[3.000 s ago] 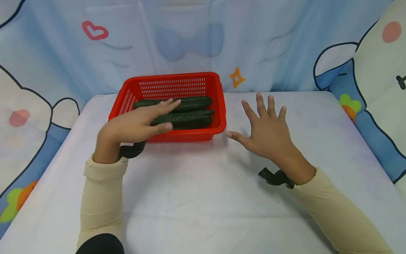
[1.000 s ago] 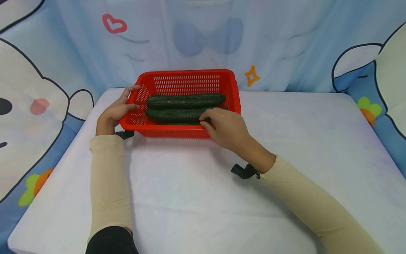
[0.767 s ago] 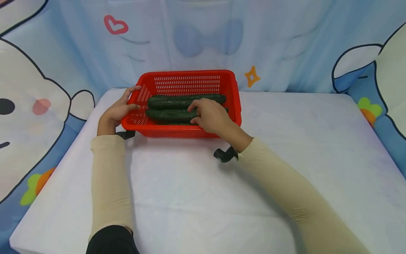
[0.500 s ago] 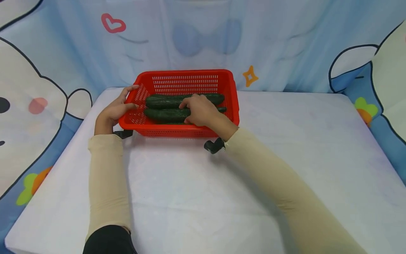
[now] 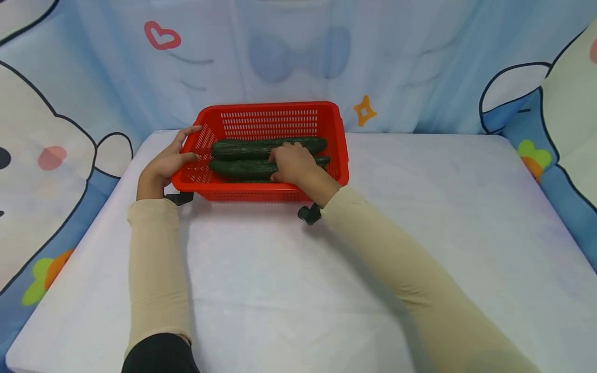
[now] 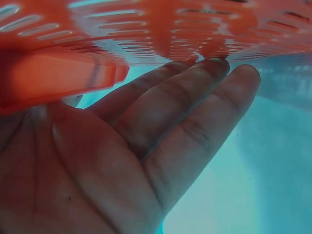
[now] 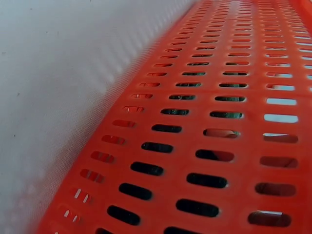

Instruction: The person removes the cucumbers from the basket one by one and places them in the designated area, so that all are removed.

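Note:
A red plastic basket [image 5: 261, 195] with slotted walls holds dark green cucumbers lying side by side. My left hand [image 5: 163, 163] grips its left end, thumb and index finger over the rim. In the left wrist view the other fingers [image 6: 185, 126] lie against the slotted outside. My right hand [image 5: 296, 167] reaches over the front rim and holds the near cucumber [image 5: 238, 169] toward its right half, fingertips hidden behind it. The far cucumber [image 5: 238, 151] lies just behind. In the right wrist view the basket wall [image 7: 190, 139] blocks most of the hand; dark green shows through its slots.
The basket stands on a white-covered table [image 5: 261, 290], near the back edge. Behind it hangs a light blue cartoon curtain [image 5: 396, 57]. A small black wrist camera [image 5: 310, 213] sits under the right wrist, close to the basket's front wall.
My left hand went from over the cucumbers to the basket's left rim. My right hand moved from beside the basket into it, then slid left and took hold of the near cucumber.

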Demonstrator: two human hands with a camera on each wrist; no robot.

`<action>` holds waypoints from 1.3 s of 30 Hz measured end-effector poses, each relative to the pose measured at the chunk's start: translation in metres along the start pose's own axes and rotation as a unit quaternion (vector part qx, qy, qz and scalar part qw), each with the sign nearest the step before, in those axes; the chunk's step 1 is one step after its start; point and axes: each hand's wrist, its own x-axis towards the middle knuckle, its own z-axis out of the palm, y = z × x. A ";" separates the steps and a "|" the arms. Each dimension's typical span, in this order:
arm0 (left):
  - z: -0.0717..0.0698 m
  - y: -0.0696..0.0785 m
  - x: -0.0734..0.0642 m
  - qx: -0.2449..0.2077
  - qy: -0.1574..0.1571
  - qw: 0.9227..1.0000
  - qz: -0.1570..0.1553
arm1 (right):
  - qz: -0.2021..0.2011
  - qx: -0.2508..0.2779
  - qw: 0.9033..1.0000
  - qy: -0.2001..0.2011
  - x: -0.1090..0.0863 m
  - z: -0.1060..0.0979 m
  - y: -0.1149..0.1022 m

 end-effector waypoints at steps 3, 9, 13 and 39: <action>0.000 0.001 0.000 0.000 0.000 1.000 -0.003 | 0.001 0.004 1.000 0.001 -0.001 0.001 0.000; 0.000 0.001 -0.003 -0.003 0.001 1.000 -0.005 | -0.007 -0.009 1.000 0.001 -0.001 0.001 -0.001; -0.001 -0.001 -0.006 -0.007 0.004 1.000 -0.007 | -0.019 -0.023 0.999 -0.012 0.000 0.001 -0.003; 0.002 0.002 -0.002 -0.005 0.006 1.000 -0.007 | -0.073 -0.006 0.997 0.026 -0.002 0.000 0.003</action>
